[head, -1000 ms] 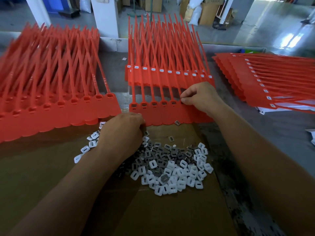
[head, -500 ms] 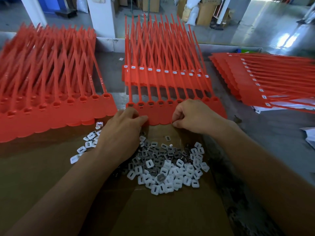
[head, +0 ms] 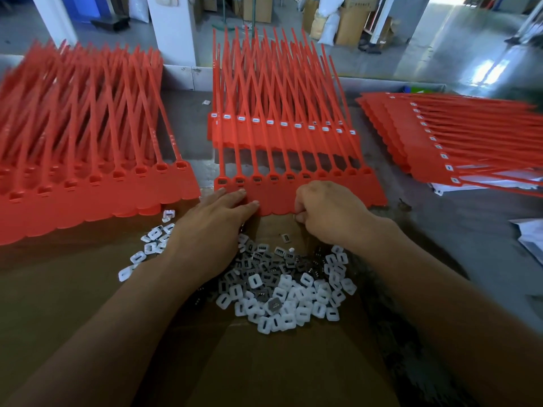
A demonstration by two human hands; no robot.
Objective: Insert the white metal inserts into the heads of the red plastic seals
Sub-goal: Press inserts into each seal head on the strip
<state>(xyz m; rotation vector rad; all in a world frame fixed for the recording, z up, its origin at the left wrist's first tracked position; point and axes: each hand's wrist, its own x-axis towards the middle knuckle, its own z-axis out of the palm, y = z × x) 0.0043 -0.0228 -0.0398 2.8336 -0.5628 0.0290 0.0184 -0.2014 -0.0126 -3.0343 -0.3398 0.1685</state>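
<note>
The left hand (head: pixel 211 230) lay flat, fingers straight and pressed together, on the near scalloped edge of the joined strip of red plastic seals (head: pixel 279 198) at centre. The right hand (head: pixel 329 215) sat at the same edge with its fingers curled under. Whether they pinched the strip or some small part could not be told. The strip's near edge overlapped the far edge of the brown cardboard sheet (head: pixel 264 362). The loose heap of white metal inserts (head: pixel 293 301), mixed with grey pieces, lay on that sheet between the forearms, just short of the strip. A second red strip (head: pixel 282 139), white inserts seated in its heads, lay just beyond. A large batch of red seals (head: pixel 88 177) stood to the left across a narrow gap. To the right, a wider band of grey tabletop (head: pixel 426 230) separated the strip from a flat stack of red seals (head: pixel 455 142).
</note>
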